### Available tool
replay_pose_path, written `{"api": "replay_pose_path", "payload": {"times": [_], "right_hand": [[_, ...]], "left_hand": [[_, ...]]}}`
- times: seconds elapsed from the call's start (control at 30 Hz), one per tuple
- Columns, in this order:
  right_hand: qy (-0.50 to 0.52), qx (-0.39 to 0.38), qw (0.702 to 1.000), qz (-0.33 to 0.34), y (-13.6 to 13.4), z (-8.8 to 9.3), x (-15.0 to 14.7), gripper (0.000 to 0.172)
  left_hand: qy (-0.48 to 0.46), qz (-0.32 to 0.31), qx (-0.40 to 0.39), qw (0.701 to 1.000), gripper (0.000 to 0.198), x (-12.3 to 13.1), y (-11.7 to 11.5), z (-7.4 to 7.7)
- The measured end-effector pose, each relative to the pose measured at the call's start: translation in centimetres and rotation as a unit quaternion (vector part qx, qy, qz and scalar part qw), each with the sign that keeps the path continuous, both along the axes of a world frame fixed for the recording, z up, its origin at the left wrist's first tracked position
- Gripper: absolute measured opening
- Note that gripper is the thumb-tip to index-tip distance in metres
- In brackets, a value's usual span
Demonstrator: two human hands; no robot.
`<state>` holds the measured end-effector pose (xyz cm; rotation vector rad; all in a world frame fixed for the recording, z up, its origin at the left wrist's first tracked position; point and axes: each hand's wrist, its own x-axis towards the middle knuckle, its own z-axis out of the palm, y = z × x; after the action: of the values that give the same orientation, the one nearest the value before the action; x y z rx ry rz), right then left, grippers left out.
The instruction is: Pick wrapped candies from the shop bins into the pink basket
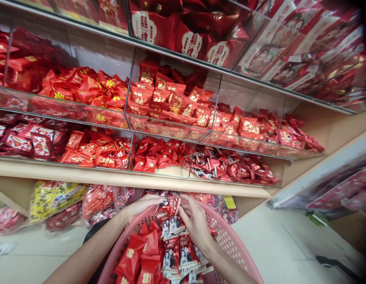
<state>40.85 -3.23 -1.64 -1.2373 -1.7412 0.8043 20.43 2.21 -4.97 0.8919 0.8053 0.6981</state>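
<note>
A small red packet (170, 206) was up at the far rim of the pink basket (240, 252), the right hand (195, 223) pinched on its right edge; the left hand (141, 206) reached its left side, though whether those fingers gripped could not be told. The step in hand looked like handling single packets over the basket; the next move seemed to call for a light grip clear of the pile. White script on the packet was too blurred to read. Below it lay couple-print packets (187, 254), beside plain red packets (132, 252) with gold marks like 囍. Beyond, on the shelves (171, 183), wrapped pieces (179, 103) read 大旺, and big red bags (191, 44) above read 囍 and 禮.
</note>
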Motion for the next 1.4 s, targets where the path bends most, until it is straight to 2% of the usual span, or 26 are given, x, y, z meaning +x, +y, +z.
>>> {"api": "replay_pose_path", "payload": {"times": [0.07, 0.17, 0.23, 0.33, 0.47, 0.6, 0.83, 0.9, 1.03, 1.13, 1.27, 1.33, 1.4], "right_hand": [[0.147, -0.1, 0.983, -0.043, -0.2, 0.3, -0.9, 0.028], [0.303, -0.211, 0.927, -0.067, -0.7, 0.8, -1.9, 0.029], [0.337, -0.255, 0.904, -0.066, -1.0, 1.0, -2.2, 0.035], [0.335, -0.288, 0.895, -0.054, -1.1, 0.7, -2.2, 0.039], [0.319, -0.262, 0.908, -0.068, -0.5, 0.0, -2.0, 0.043], [0.28, -0.241, 0.925, -0.084, 0.2, -0.1, -1.6, 0.046], [0.189, -0.204, 0.959, -0.046, 1.7, 0.2, -0.2, 0.045], [0.192, -0.204, 0.959, -0.038, 2.2, 0.3, -0.1, 0.044], [0.262, -0.229, 0.938, -0.017, 2.2, 0.5, -0.5, 0.036], [0.281, -0.221, 0.934, -0.013, 1.8, 1.6, -0.1, 0.03], [0.278, -0.15, 0.947, -0.049, 1.6, 4.7, 3.2, 0.024], [0.31, -0.151, 0.936, -0.071, 1.2, 6.1, 5.5, 0.021], [0.36, -0.185, 0.911, -0.081, 0.6, 6.6, 7.4, 0.019]], "left_hand": [[0.021, 0.004, 0.012, 1.0, 0.031, 0.0, 0.1, -0.4], [0.049, -0.005, 0.043, 0.998, 0.033, -0.1, 0.0, -0.3], [0.064, -0.013, 0.06, 0.996, 0.033, -0.1, -0.1, -0.1], [0.067, -0.029, 0.084, 0.994, 0.03, -0.1, 0.0, 0.0], [0.052, -0.072, 0.112, 0.99, 0.024, -0.2, 0.5, -0.4], [0.088, -0.107, 0.166, 0.976, 0.025, -0.2, 0.8, -0.3], [0.068, -0.113, 0.194, 0.972, 0.025, -0.1, 0.8, -0.3], [0.066, -0.109, 0.196, 0.972, 0.025, -0.1, 0.9, -0.5], [0.073, -0.093, 0.199, 0.973, 0.024, -0.1, 1.0, -0.9], [0.075, -0.09, 0.187, 0.975, 0.022, -0.2, 0.9, -0.8], [0.077, -0.109, 0.197, 0.971, 0.023, -0.5, 0.8, -0.1], [0.078, -0.115, 0.202, 0.969, 0.024, -0.6, 0.8, 0.1], [0.078, -0.114, 0.206, 0.969, 0.026, -0.6, 0.8, 0.2]]}}
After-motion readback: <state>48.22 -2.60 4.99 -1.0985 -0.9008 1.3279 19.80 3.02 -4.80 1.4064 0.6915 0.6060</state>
